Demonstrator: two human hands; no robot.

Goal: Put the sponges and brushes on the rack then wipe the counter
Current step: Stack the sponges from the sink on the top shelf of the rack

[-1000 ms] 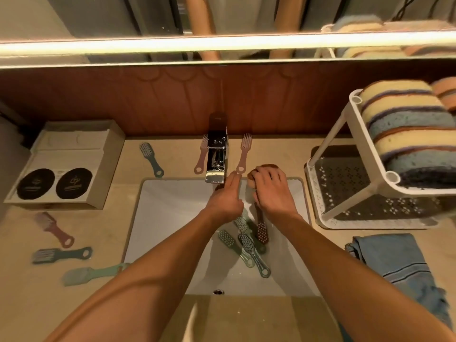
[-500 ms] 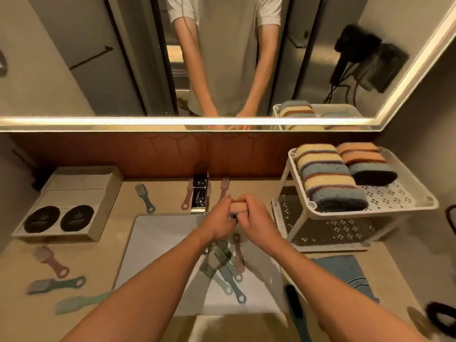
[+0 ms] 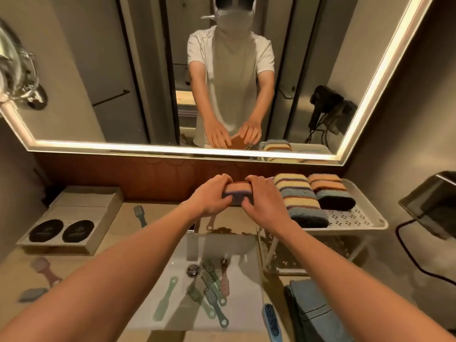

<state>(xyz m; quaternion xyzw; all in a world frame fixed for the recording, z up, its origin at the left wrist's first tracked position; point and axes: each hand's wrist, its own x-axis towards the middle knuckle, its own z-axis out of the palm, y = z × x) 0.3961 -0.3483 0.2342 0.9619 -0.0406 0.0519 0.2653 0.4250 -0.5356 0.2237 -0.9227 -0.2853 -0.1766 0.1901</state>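
Both hands hold one layered sponge (image 3: 238, 191) in the air above the tap, just left of the white rack (image 3: 365, 220). My left hand (image 3: 209, 197) grips its left end and my right hand (image 3: 261, 201) grips its right end. Several striped sponges (image 3: 299, 198) lie on the rack's top shelf. Several brushes (image 3: 212, 285) lie in the white sink (image 3: 244, 253). More brushes lie on the counter: a blue one (image 3: 140, 214) at the back, pink (image 3: 45, 270) and grey ones at the left, a blue one (image 3: 271, 322) by the sink's front right.
A beige box (image 3: 81, 211) with two black discs stands at the back left of the counter. A folded blue towel (image 3: 313, 309) lies at the front right below the rack. A dark bin (image 3: 434, 206) and a black cable are at the far right. A mirror hangs above.
Both hands have lifted the sponge from the sink's back edge up to the height of the rack's top shelf, and my view has tilted upward to show the mirror.
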